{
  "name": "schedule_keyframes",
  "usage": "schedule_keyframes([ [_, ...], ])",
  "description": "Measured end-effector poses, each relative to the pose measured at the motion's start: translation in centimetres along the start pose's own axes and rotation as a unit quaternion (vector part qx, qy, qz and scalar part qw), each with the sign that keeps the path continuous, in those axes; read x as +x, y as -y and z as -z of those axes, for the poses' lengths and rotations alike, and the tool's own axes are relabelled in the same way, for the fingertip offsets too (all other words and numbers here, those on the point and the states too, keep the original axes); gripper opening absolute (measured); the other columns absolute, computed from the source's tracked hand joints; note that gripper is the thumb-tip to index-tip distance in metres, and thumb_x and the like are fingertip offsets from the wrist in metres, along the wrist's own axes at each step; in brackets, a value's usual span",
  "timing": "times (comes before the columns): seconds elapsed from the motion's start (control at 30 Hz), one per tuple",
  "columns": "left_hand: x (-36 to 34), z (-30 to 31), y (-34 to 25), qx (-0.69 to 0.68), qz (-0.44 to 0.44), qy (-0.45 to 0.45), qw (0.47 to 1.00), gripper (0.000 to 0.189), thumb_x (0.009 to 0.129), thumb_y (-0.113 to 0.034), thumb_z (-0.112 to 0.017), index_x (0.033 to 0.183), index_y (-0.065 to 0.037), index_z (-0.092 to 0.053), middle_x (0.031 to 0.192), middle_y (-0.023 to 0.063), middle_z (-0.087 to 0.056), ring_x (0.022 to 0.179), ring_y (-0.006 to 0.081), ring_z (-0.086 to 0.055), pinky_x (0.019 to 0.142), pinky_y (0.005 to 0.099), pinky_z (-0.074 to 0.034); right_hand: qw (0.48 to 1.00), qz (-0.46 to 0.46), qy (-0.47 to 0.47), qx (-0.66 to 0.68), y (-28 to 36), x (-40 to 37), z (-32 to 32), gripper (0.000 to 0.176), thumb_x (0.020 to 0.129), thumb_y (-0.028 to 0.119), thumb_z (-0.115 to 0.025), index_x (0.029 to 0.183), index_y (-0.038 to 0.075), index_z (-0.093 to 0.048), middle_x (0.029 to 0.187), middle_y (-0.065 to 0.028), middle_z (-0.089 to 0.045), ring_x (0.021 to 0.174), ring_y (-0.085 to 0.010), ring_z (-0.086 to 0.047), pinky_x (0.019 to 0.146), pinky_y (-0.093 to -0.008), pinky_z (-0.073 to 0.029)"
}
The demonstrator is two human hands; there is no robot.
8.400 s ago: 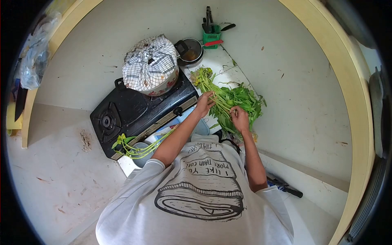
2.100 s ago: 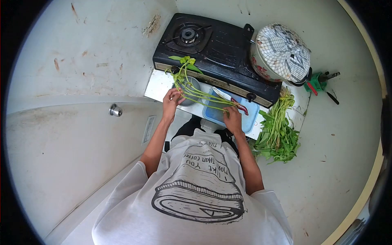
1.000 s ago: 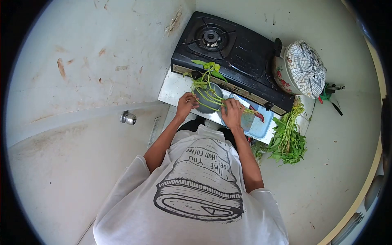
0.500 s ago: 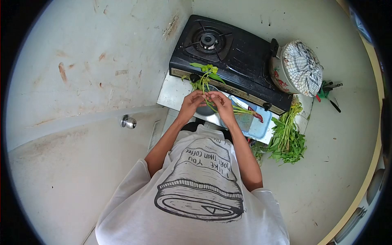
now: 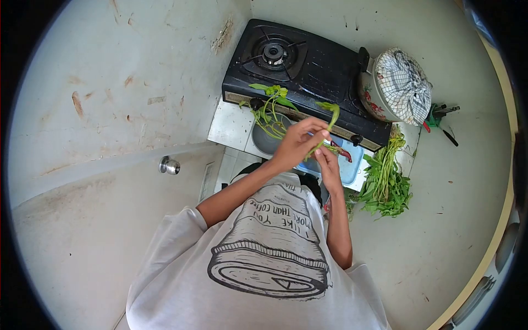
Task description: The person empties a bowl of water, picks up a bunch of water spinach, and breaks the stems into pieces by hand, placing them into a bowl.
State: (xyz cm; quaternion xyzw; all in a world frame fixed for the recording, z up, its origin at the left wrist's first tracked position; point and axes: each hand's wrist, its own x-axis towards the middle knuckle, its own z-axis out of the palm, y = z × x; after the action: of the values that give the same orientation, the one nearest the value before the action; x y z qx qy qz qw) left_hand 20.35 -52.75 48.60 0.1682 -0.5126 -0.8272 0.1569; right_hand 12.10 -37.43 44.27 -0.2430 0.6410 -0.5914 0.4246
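Note:
My left hand (image 5: 301,144) reaches across to the right, its thumb and fingers pinching a water spinach stem (image 5: 333,114) with a leafy tip that points up toward the stove. Just below and to the right, my right hand (image 5: 328,166) is closed with its fingertips on the lower part of the same stem. To the left of the hands, a grey bowl (image 5: 263,144) has cut green stems (image 5: 269,118) hanging over its far rim. Under my hands lies a blue tray (image 5: 352,175), partly hidden, with a dark red object (image 5: 345,154) on it.
A black gas stove (image 5: 324,71) stands behind the bowl, and a lidded pot (image 5: 374,96) wrapped with checked cloth sits on its right. A big bunch of water spinach (image 5: 388,190) hangs over the counter's right edge. A door knob (image 5: 169,165) is at left.
Both hands have moved right, away from the bowl to over the tray. My left hand has turned across, and a leafy stem now stands up from it. Stems stay at the bowl.

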Motion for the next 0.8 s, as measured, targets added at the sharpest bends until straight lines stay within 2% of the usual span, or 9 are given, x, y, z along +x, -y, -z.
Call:
schedule_keyframes([
  [0.07,0.6,-1.9,-0.1,-0.008,-0.027,0.026,0.999,0.020,0.104,-0.018,-0.061,0.114,-0.001,-0.062,0.097,0.0051,-0.069,0.085,0.0074,-0.064,0.075,0.0227,-0.052,0.999,0.000,-0.026,-0.028,-1.7,-0.7,1.6,0.030,0.107,0.022,-0.056,0.120,-0.004,-0.064,0.107,-0.0086,-0.069,0.097,-0.0152,-0.066,0.091,-0.0297,-0.050],
  [0.17,1.2,-3.4,0.4,-0.079,0.008,0.051,0.996,0.019,0.104,-0.016,-0.060,0.115,-0.001,-0.062,0.095,0.0049,-0.068,0.082,0.0085,-0.063,0.074,0.0239,-0.052,0.990,0.056,-0.094,-0.091,0.6,-1.6,3.0,0.026,0.106,0.019,-0.058,0.117,-0.004,-0.065,0.102,-0.0073,-0.068,0.094,-0.0129,-0.064,0.089,-0.0287,-0.049],
  [0.3,2.1,-5.1,1.8,-0.119,0.051,0.059,0.990,0.017,0.104,-0.015,-0.060,0.114,-0.001,-0.061,0.098,0.0060,-0.067,0.086,0.0112,-0.063,0.077,0.0266,-0.051,0.984,0.098,-0.148,0.032,4.3,-2.2,4.7,0.021,0.106,0.015,-0.055,0.112,-0.002,-0.068,0.097,-0.0053,-0.068,0.092,-0.0120,-0.062,0.087,-0.0294,-0.049],
  [0.47,1.8,-8.0,2.2,-0.143,0.067,0.079,0.984,0.015,0.104,-0.013,-0.060,0.113,-0.002,-0.060,0.103,0.0069,-0.066,0.090,0.0131,-0.063,0.081,0.0286,-0.050,0.973,0.117,-0.196,0.032,6.4,-3.2,6.7,0.017,0.104,0.012,-0.059,0.111,0.000,-0.068,0.101,-0.0050,-0.067,0.091,-0.0118,-0.062,0.085,-0.0287,-0.050],
  [0.53,1.9,-9.0,2.5,-0.119,0.065,0.083,0.987,0.015,0.102,-0.013,-0.062,0.113,-0.002,-0.061,0.104,0.0070,-0.066,0.090,0.0132,-0.063,0.082,0.0286,-0.050,0.967,0.131,-0.217,-0.009,6.8,-3.5,7.2,0.015,0.102,0.011,-0.061,0.111,0.000,-0.068,0.103,-0.0048,-0.065,0.092,-0.0117,-0.062,0.084,-0.0284,-0.050],
  [0.57,1.9,-9.4,2.8,-0.103,0.063,0.084,0.989,0.015,0.102,-0.012,-0.062,0.113,-0.002,-0.061,0.104,0.0070,-0.066,0.090,0.0132,-0.063,0.083,0.0286,-0.050,0.968,0.132,-0.209,0.035,7.4,-3.9,7.5,0.014,0.101,0.010,-0.064,0.110,0.000,-0.068,0.104,-0.0050,-0.063,0.094,-0.0115,-0.062,0.082,-0.0279,-0.051],
  [0.67,1.9,-10.7,3.5,-0.062,0.058,0.083,0.993,0.016,0.100,-0.011,-0.064,0.113,-0.002,-0.062,0.104,0.0066,-0.067,0.091,0.0128,-0.063,0.083,0.0288,-0.051,0.966,0.138,-0.213,0.048,7.1,-4.6,8.9,0.014,0.100,0.010,-0.064,0.109,0.000,-0.068,0.104,-0.0050,-0.063,0.094,-0.0114,-0.063,0.080,-0.0274,-0.051],
  [0.8,1.7,-12.4,4.6,-0.010,0.045,0.092,0.995,0.015,0.100,-0.010,-0.064,0.113,-0.002,-0.062,0.102,0.0061,-0.067,0.090,0.0126,-0.063,0.083,0.0289,-0.051,0.959,0.144,-0.236,0.059,8.0,-5.7,10.5,0.012,0.099,0.009,-0.067,0.107,0.000,-0.068,0.097,-0.0041,-0.067,0.087,-0.0101,-0.063,0.080,-0.0265,-0.051],
])
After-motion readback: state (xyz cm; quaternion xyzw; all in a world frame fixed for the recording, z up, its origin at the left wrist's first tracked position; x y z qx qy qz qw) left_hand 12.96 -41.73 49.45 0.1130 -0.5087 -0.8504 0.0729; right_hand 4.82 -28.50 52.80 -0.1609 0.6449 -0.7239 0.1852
